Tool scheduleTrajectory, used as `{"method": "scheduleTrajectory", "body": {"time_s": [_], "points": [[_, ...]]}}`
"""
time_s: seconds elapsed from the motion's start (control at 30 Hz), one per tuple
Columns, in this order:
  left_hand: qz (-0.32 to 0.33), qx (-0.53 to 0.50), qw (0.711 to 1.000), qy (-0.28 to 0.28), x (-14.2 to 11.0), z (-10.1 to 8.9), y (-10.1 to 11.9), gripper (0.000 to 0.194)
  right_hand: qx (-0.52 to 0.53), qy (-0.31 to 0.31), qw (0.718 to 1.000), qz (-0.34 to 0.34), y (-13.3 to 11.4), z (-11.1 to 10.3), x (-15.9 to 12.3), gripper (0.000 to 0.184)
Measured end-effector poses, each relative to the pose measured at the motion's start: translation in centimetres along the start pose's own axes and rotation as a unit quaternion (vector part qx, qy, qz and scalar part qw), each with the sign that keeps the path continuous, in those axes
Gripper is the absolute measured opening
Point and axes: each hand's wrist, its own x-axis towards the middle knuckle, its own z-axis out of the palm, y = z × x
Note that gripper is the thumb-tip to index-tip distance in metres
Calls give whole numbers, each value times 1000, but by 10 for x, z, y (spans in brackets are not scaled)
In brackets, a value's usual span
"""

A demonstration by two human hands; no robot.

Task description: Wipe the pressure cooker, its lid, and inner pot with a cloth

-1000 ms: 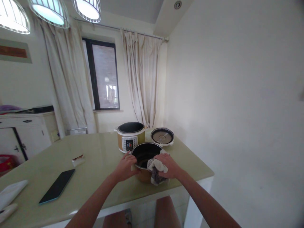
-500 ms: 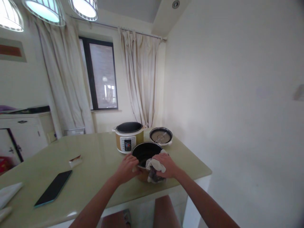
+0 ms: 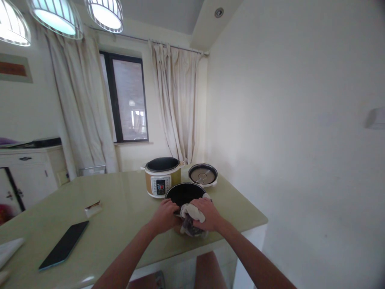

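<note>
A dark-lined inner pot (image 3: 184, 192) stands on the table close to its front edge. My left hand (image 3: 165, 215) is closed on the pot's near left rim, thumb and fingers on either side of it. Bunched in my right hand (image 3: 208, 214) is a white and grey cloth (image 3: 190, 218), pressed over the near right rim and hanging down the outside. The cloth hides much of the pot's front wall. Right behind the pot is the gold and white electric pressure cooker (image 3: 162, 176), its top uncovered. A round lid (image 3: 203, 175) lies underside up to its right.
On the left of the green tabletop (image 3: 126, 224) lie a dark phone (image 3: 64, 245), a small white packet (image 3: 93, 208) and a white object (image 3: 10, 249) at the picture's edge. A plain wall (image 3: 285, 140) rises on the right.
My right hand and the cloth have slid left along the rim, nearer to my left hand. The left hand keeps its hold on the pot. The view has turned slightly right.
</note>
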Motion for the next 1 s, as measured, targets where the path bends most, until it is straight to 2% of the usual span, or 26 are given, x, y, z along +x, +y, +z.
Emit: {"method": "scheduleTrajectory", "body": {"time_s": [0.07, 0.13, 0.23, 0.3, 0.4, 0.47, 0.53, 0.6, 0.63, 0.7, 0.77, 0.8, 0.83, 0.9, 1.0], "points": [[10, -6, 1000, 21, -7, -6, -8, 19, 42, 12, 999, -33, 17, -3, -6, 51], [7, 1, 999, 34, -10, -4, -3, 21, 63, 58, 996, -16, 22, 3, -9, 51], [-30, 36, 999, 14, -6, 6, 21, 14, 51, 144, 987, 45, 5, 28, -9, 52], [-57, 53, 997, -13, 0, 12, 35, 10, 37, 188, 980, 54, -10, 45, -10, 60], [-54, 49, 997, -37, 3, 11, 36, 11, 43, 252, 967, -9, -17, 65, -22, 62], [-22, 38, 999, -17, 0, 8, 25, 12, 72, 307, 948, -37, -8, 74, -34, 56], [4, 23, 1000, 19, -6, 6, 10, 17, 137, 373, 918, 8, 8, 83, -40, 55], [9, -5, 999, 47, -11, 7, 0, 25, 244, 419, 865, 129, 27, 91, -37, 55], [10, -22, 998, 55, -13, 8, -2, 28, 306, 416, 832, 203, 37, 94, -32, 55], [15, -50, 996, 70, -14, 12, -4, 34, 426, 359, 761, 332, 54, 98, -18, 57], [19, -60, 994, 84, -13, 17, -4, 38, 504, 291, 713, 392, 63, 99, -4, 61], [17, -59, 994, 92, -12, 19, -3, 38, 517, 279, 702, 402, 64, 101, 0, 62], [14, -56, 993, 99, -11, 22, -2, 38, 510, 288, 700, 408, 63, 105, 2, 62], [3, -46, 992, 113, -9, 27, 1, 35, 453, 340, 713, 413, 50, 120, -1, 61], [-14, -39, 992, 117, -4, 30, 10, 36, 336, 436, 743, 380, 15, 161, -18, 65]]}}
